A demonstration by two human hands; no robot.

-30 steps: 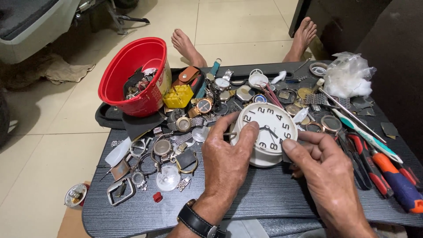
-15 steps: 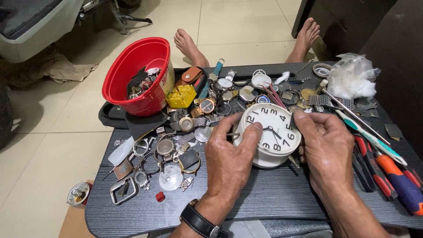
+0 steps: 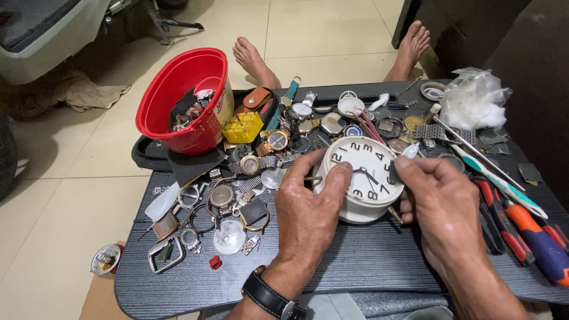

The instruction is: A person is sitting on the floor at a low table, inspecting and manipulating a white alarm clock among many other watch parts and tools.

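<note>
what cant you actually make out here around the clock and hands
Head view only:
- White clock: lower left rim hidden by the left hand.
- Small dark piece at the right hand fingertips: too small to identify.
- Red bowl contents: shadowed jumble.
- Screwdrivers: cut off by the right edge.

The left hand (image 3: 308,207) grips the round white clock (image 3: 361,178) on the dark desk (image 3: 367,261); the right hand (image 3: 441,201) touches its rim. A red bucket (image 3: 184,101) and scattered watches (image 3: 267,148) lie nearby.
</note>
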